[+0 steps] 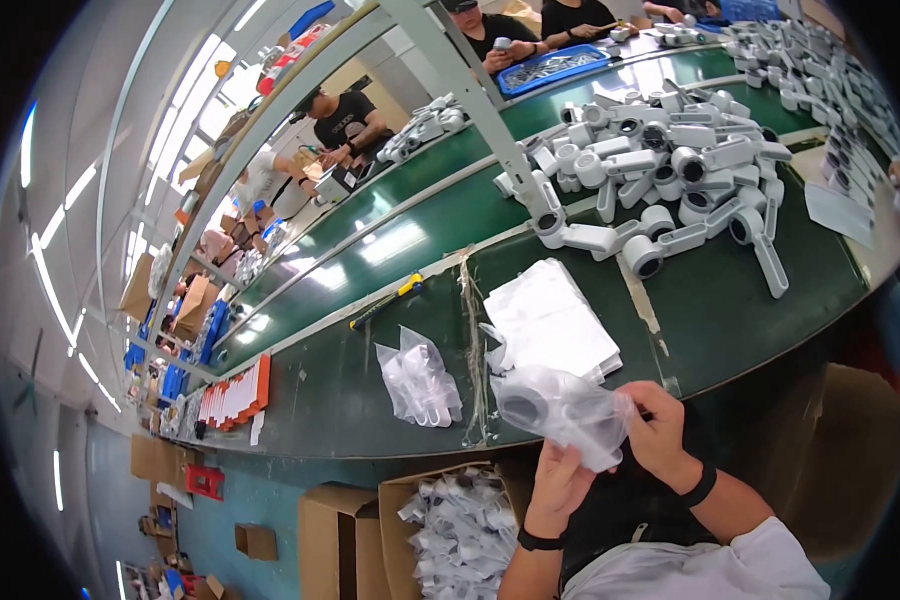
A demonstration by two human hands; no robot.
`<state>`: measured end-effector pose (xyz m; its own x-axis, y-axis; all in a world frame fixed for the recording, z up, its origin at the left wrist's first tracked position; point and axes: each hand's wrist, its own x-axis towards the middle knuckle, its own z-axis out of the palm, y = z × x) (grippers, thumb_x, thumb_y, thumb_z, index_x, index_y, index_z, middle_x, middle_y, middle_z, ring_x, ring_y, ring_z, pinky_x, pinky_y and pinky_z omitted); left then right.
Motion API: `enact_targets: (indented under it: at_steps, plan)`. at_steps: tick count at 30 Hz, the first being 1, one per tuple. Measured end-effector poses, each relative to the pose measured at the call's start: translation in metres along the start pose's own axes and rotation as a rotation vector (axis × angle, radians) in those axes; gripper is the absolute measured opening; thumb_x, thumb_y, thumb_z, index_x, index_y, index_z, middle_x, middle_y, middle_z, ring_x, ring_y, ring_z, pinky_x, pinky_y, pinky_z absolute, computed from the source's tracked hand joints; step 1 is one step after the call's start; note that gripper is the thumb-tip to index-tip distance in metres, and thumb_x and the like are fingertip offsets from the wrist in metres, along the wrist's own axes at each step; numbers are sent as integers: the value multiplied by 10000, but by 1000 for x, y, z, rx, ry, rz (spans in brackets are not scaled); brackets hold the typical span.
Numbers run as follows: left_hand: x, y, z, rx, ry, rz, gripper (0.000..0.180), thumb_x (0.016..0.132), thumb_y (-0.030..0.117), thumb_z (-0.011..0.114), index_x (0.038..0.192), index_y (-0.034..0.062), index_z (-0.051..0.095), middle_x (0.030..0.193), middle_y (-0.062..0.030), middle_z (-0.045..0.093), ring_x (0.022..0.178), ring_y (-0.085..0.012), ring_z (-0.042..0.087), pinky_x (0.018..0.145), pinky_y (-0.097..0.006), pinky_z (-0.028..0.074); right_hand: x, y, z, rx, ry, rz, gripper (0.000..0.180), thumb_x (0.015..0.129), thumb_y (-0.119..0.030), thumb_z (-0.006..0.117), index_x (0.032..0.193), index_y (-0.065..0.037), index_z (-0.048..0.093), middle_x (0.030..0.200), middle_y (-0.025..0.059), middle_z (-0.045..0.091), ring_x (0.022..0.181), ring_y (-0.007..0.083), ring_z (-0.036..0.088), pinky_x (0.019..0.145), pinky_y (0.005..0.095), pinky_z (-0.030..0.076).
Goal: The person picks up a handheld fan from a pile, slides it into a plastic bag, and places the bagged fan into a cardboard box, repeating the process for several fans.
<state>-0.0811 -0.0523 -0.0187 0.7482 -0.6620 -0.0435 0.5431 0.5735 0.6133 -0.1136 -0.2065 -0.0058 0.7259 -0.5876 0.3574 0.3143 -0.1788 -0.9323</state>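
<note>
Over the near edge of the bench, a clear plastic bag (560, 405) hangs between my hands. A grey-white device with a round dark-faced head shows through its plastic. My left hand (558, 487) pinches the bag's lower end. My right hand (660, 432) grips the bag's right edge, fingers closed on the plastic. Just beyond the bag lies a stack of white plastic bags (550, 320). To the left, a bagged device (420, 380) rests on the green bench (340, 390).
A large pile of unbagged devices (670, 160) covers the bench's right side. A yellow-black utility knife (390, 300) lies near the bench's far rail. Below the near edge stands a cardboard box (395, 545) full of bagged devices. Other people work across the conveyor (370, 250).
</note>
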Motion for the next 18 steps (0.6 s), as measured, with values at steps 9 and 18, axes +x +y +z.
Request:
enact_targets:
  at_steps: [9, 18]
  plan:
    - [-50, 76, -48, 383, 456, 490, 531, 861, 11, 623, 1352, 32, 420, 1219, -117, 573, 1041, -261, 611, 768, -419, 572, -19, 4, -10, -33, -255, 82, 88, 855, -2, 597, 906, 24, 664, 737, 42, 653, 626, 70, 576, 587, 216, 463]
    - [-50, 197, -172, 1179, 1192, 633, 482, 811, 117, 706, 1232, -50, 539, 1059, -143, 647, 799, -219, 632, 693, -347, 519, -9, -1, -50, -47, -237, 187, 140, 847, -55, 668, 974, 1, 683, 718, 32, 651, 610, 45, 574, 549, 194, 460]
